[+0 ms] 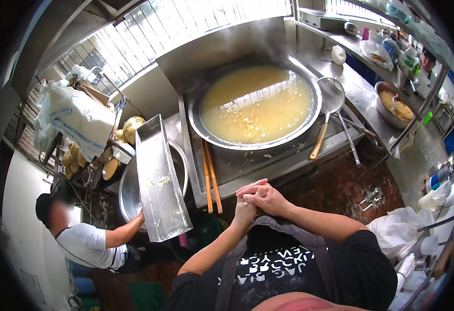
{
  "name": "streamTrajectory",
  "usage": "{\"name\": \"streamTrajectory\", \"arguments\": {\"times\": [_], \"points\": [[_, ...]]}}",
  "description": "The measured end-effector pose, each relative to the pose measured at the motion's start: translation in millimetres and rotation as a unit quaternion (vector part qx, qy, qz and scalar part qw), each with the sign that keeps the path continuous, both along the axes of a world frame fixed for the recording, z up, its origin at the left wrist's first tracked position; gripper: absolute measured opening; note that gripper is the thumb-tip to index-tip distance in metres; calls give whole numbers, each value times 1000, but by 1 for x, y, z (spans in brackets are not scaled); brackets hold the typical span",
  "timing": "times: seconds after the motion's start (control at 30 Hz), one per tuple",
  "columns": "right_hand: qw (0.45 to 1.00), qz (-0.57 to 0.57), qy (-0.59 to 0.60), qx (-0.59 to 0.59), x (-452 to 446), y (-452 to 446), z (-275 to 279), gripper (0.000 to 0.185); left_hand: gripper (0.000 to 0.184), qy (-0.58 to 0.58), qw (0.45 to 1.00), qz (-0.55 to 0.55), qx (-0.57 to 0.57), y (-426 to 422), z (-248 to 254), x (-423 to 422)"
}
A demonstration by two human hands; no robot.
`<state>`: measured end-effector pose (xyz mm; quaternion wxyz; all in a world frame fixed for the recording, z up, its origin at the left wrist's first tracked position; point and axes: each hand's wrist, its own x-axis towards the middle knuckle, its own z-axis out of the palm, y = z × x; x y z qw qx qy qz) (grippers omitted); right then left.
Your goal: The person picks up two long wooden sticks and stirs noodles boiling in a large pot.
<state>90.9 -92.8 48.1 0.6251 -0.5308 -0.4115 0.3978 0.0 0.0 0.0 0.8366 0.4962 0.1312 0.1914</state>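
My left hand [244, 208] and my right hand [268, 199] are clasped together in front of my chest, fingers wrapped over each other. White powdery residue shows on the skin. Neither hand appears to hold a tool. Just beyond them is the steel counter's front edge, with two long wooden chopsticks [212, 181] lying over it to the left. Behind that sits a large wok [200, 136] of cloudy yellowish liquid [227, 116] with pale bits floating in it. A wooden-handled mesh skimmer [332, 96] rests against the wok's right rim.
On the left, a co-worker [89, 238] has a hand at a long metal trough [154, 155] over a big steel basin [128, 192]. A metal ladle [350, 137] lies right of the skimmer. Further right stands a bowl [385, 106] of yellowish crumbs. White bags [400, 228] are piled near my right elbow.
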Motion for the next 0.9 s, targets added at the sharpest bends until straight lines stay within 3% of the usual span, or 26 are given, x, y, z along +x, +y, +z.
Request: {"name": "streamTrajectory", "arguments": {"times": [0.27,0.4,0.6,0.8,0.9], "points": [[1000,-8,-11,28,0,1,-6,24,36,-39,999,10,18,5,-18,4],[1000,-16,-12,15,-1,1,-6,24,47,-165,983,-40,74,-5,1,-4],[1000,-11,-11,18,-2,3,-8,25,46,-171,983,-58,24,-4,3,-4],[1000,10,-3,-3,-1,0,2,26,36,-36,999,8,-23,1,-8,1],[1000,12,-1,-2,-1,-2,5,26,41,-104,994,-26,4,-1,-11,1]]}}
